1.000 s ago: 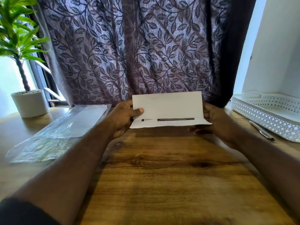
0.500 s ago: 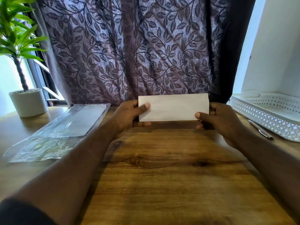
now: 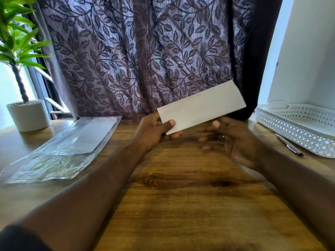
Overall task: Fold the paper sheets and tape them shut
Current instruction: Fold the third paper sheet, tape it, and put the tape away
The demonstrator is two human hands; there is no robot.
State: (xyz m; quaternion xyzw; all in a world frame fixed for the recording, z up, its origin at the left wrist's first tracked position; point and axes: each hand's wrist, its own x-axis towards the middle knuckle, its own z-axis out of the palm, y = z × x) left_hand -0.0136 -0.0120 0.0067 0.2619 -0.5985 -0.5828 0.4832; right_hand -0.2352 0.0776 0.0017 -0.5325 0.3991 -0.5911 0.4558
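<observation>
The folded paper sheet is held in the air above the wooden bench, right of frame centre, in front of the leaf-patterned curtain. It is tilted, with its right end higher than its left end. No tape is visible on it.

The left hand grips the lower left corner of the sheet. Its thumb lies on the near face and its fingers are closed behind the sheet, pinching it.

The right hand is below the sheet, palm turned inward, fingers spread and loosely curled. It holds nothing. Motion blur prevents confirming whether a fingertip touches the lower edge of the sheet.

At lower left of the frame, a clear plastic sleeve lies flat on the bench with a white sheet inside it. A potted plant stands at the far left edge of the bench. At the right edge, a white perforated tray rests on the bench, and a pen lies just beside its near wall.
</observation>
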